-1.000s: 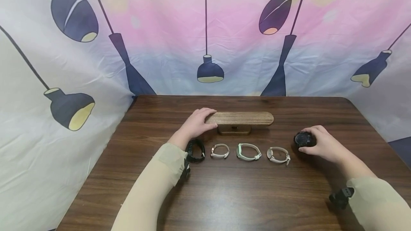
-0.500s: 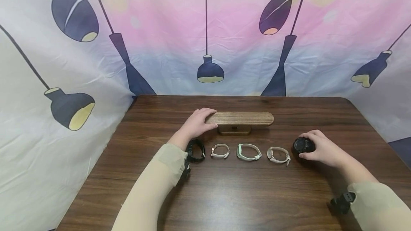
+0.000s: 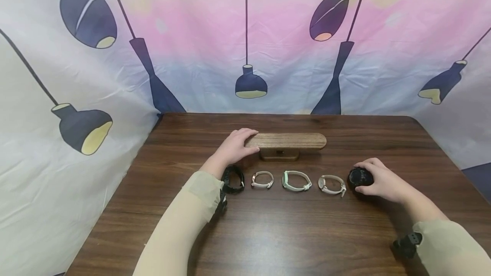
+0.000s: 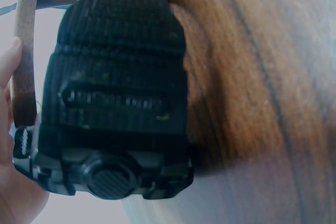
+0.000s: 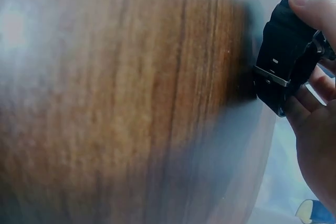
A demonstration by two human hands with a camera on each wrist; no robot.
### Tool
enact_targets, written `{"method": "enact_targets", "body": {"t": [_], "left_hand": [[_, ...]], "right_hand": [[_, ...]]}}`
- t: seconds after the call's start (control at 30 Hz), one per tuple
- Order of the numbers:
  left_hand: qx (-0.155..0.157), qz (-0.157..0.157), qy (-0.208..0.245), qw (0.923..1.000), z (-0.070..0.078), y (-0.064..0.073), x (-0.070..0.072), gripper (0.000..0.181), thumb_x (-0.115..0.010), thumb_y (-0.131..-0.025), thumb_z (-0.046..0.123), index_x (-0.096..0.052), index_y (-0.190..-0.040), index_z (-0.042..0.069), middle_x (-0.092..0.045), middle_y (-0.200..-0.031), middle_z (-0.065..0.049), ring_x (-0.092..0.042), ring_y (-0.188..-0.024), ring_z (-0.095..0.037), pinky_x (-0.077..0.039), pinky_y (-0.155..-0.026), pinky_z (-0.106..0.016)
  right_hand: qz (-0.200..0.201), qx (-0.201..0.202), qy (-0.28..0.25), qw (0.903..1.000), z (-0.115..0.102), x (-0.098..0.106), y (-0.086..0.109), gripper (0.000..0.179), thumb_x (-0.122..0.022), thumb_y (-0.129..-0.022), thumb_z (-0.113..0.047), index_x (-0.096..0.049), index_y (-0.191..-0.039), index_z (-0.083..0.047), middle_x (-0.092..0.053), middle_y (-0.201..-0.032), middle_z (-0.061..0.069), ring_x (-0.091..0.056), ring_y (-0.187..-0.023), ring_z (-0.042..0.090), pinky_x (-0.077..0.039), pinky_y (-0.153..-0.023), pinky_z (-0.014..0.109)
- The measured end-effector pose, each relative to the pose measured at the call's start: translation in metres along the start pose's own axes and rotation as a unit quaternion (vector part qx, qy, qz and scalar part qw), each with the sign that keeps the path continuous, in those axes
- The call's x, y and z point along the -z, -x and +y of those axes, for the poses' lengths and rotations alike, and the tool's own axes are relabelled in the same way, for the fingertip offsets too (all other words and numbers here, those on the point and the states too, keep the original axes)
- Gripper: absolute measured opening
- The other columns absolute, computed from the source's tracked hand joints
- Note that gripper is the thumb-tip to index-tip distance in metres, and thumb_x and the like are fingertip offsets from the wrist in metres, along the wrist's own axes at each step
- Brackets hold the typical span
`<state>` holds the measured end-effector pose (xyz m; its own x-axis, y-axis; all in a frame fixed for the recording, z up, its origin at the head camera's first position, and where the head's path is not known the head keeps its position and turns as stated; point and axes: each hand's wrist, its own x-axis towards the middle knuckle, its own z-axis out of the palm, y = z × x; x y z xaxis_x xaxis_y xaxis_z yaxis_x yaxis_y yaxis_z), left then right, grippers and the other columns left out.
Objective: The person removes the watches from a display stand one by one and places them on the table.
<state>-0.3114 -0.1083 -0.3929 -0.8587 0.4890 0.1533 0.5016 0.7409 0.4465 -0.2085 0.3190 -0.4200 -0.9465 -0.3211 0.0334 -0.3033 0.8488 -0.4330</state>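
My left hand point(image 3: 232, 150) grips the left end of a wooden T-bar watch stand point(image 3: 291, 140), thumb at the front edge and fingers over the back. Its bar also shows at the left of the left wrist view point(image 4: 25, 77). At the right, my right hand point(image 3: 385, 182) holds a black watch point(image 3: 360, 176) between thumb and fingers, dial up. The right wrist view shows this watch's buckled strap point(image 5: 275, 74) close over the table. Another chunky black watch point(image 3: 227, 179) stands under my left wrist and fills much of the left wrist view.
Between the two black watches stand a small white-strapped watch point(image 3: 253, 179), a mint green watch point(image 3: 285, 179) and a pale watch with a round dial point(image 3: 321, 182), in a row before the stand. The dark wooden table point(image 3: 268, 233) ends at a lamp-printed cloth point(image 3: 207, 54).
My right hand has brought the black watch a little toward me and to the left, nearer the row's right end. The left hand and the stand have stayed put.
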Motion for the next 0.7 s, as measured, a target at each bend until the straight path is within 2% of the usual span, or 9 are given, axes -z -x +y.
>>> {"method": "enact_targets", "body": {"t": [0.3,0.7], "left_hand": [[-0.004,0.004,-0.011,0.9999,0.0001,-0.0001,0.0,0.056,-0.065,-0.088,0.039,-0.049,-0.136,0.015,-0.048,-0.137,-0.003,-0.041,-0.125,-0.024,-0.029,-0.105,-0.039],[-0.002,0.007,-0.021,0.9998,0.0011,0.0002,-0.0004,0.056,-0.064,-0.088,0.04,-0.049,-0.136,0.016,-0.048,-0.137,-0.003,-0.041,-0.124,-0.024,-0.03,-0.105,-0.04]], "right_hand": [[-0.002,0.025,0.005,0.9997,0.0006,-0.0041,-0.002,0.064,-0.079,-0.073,-0.028,-0.054,-0.124,0.001,-0.041,-0.115,0.018,-0.053,-0.095,0.032,-0.047,-0.073,0.045],[-0.007,0.031,0.01,0.9994,-0.0024,-0.0041,-0.0017,0.066,-0.079,-0.072,-0.027,-0.053,-0.126,0.002,-0.042,-0.115,0.019,-0.052,-0.098,0.035,-0.047,-0.076,0.047]]}}
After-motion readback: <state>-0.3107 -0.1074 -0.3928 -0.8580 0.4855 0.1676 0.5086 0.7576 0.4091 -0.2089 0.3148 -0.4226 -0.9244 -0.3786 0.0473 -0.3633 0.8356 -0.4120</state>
